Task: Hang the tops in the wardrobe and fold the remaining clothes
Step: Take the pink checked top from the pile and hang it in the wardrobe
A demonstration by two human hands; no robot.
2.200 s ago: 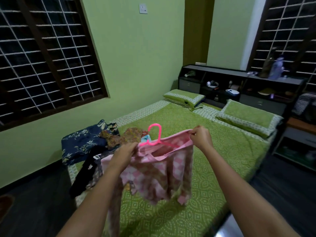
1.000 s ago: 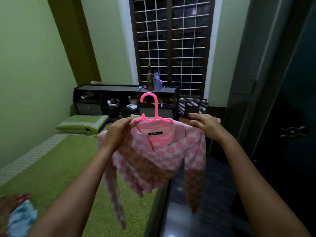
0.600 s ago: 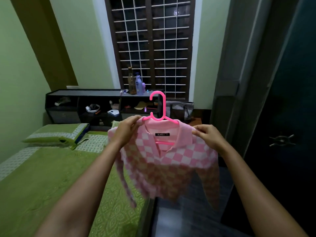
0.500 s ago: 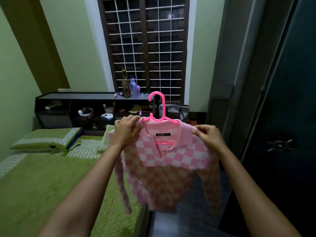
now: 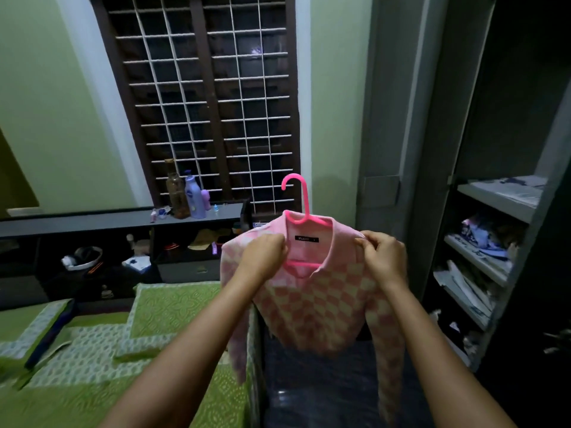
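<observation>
Now both hands' fingers, left hand (image 5: 264, 253) and right hand (image 5: 384, 257), pinch the pink top (image 5: 318, 304).

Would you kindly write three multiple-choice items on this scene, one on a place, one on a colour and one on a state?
1. Where do the bottles stand?
A. on the bed
B. on the dark shelf by the window
C. in the wardrobe

2. What colour is the hanger?
A. pink
B. white
C. black

3. How is the top held?
A. folded on the bed
B. in one hand only
C. on the hanger, a hand at each shoulder

Key: 1 B, the bottles stand on the shelf below the window. 2 A, the hanger is bright pink. 3 C, the left hand and right hand pinch the top at its shoulders.
</observation>
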